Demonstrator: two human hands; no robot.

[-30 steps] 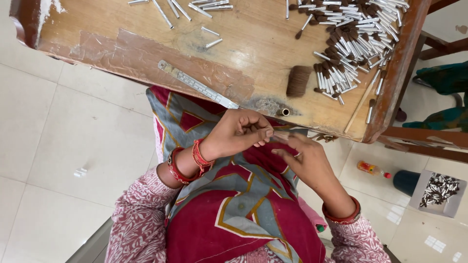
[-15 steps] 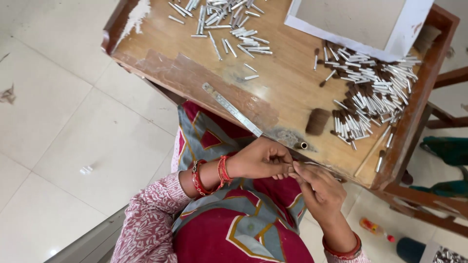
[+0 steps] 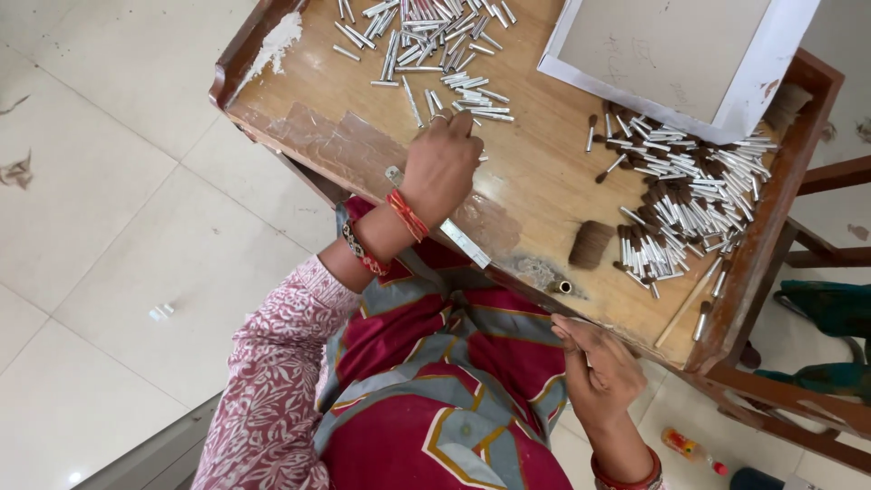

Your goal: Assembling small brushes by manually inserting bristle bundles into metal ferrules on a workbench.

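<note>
Tubes (image 3: 426,41) under left hand (image 3: 442,166), grip unclear; right hand (image 3: 599,367) clenched off table edge (image 3: 363,172)

The left hand (image 3: 442,166) covers whichever metal tubes (image 3: 435,36) its fingertips touch — a grip cannot be told. The right hand (image 3: 599,367) curls shut below the table (image 3: 535,172) — its contents hidden. The tube pile runs off the top edge.

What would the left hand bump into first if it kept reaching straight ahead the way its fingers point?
Probably the loose pile of small silver tubes. The left hand reaches across the wooden table, and its fingertips seem already at the nearest tubes, though contact is hard to confirm.
</note>
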